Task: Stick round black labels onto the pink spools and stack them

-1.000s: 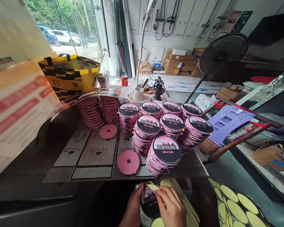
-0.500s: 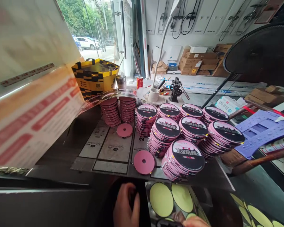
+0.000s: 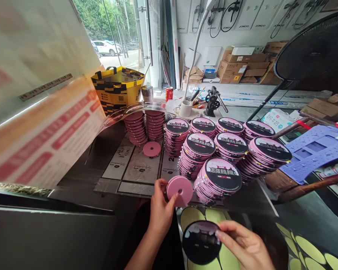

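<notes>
My left hand (image 3: pixel 161 208) pinches a plain pink disc (image 3: pixel 180 189) by its edge, lifting it just above the near rim of the dark worktable (image 3: pixel 81 180). Lower right, my right hand (image 3: pixel 243 245) holds a round black sticker (image 3: pixel 200 242) by its right edge, over a backing sheet (image 3: pixel 195 216) of yellowish ovals. Just beyond the pink disc stand several stacks of pink discs topped with black printed stickers (image 3: pixel 223 174). A lone pink disc (image 3: pixel 151 149) lies flat further back, before two unlabelled pink stacks (image 3: pixel 145 125).
A large white and red printed board (image 3: pixel 42 123) leans at the left. A yellow and black bag (image 3: pixel 117 88), red can (image 3: pixel 169 93), cup of pens (image 3: pixel 185 107) and fan (image 3: pixel 312 56) stand behind. A purple plastic plate (image 3: pixel 315 148) lies at right.
My left hand rose from the bottom edge and picked up the near pink disc off the table. My right hand came into view with a peeled black sticker.
</notes>
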Action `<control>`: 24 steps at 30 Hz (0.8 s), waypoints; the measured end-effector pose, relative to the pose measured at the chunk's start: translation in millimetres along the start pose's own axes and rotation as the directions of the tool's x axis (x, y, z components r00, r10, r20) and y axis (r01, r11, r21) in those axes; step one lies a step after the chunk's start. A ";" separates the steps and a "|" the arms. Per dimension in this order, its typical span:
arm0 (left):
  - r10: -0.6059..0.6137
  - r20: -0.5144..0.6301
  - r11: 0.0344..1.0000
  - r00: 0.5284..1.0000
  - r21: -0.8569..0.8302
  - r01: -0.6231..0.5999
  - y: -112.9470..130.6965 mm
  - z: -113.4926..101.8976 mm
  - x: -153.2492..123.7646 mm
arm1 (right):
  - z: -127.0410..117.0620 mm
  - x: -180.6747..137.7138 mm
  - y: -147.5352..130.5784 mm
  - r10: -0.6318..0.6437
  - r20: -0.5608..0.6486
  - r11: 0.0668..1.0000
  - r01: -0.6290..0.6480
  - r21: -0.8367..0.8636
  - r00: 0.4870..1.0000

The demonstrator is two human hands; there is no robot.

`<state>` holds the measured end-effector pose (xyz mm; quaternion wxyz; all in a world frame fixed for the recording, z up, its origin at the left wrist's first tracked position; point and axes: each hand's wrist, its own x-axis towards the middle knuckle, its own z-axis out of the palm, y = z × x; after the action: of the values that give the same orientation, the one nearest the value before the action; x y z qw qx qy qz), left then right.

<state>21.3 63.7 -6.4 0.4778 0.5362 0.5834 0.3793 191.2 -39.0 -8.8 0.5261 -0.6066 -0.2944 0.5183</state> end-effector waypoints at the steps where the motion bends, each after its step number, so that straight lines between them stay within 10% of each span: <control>1: -0.019 0.020 0.998 1.000 -0.061 0.021 2.4 0.9 -9.9 | 5.8 0.4 -7.8 0.018 -0.009 0.998 -0.018 0.057 1.000; 8: -0.244 0.312 0.692 0.918 -0.607 0.391 15.9 3.0 -58.8 | 36.0 6.4 -43.2 0.111 0.017 0.967 -0.112 0.230 0.994; 24: -0.193 0.599 0.462 0.777 -0.643 0.611 11.2 -3.7 -61.2 | 20.9 14.8 -39.2 0.077 -0.022 0.989 -0.074 0.124 0.997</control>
<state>18.8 5.1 14.4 0.8647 0.1671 0.3290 0.3408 183.3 -7.9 25.4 0.5465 -0.5904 -0.2316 0.5469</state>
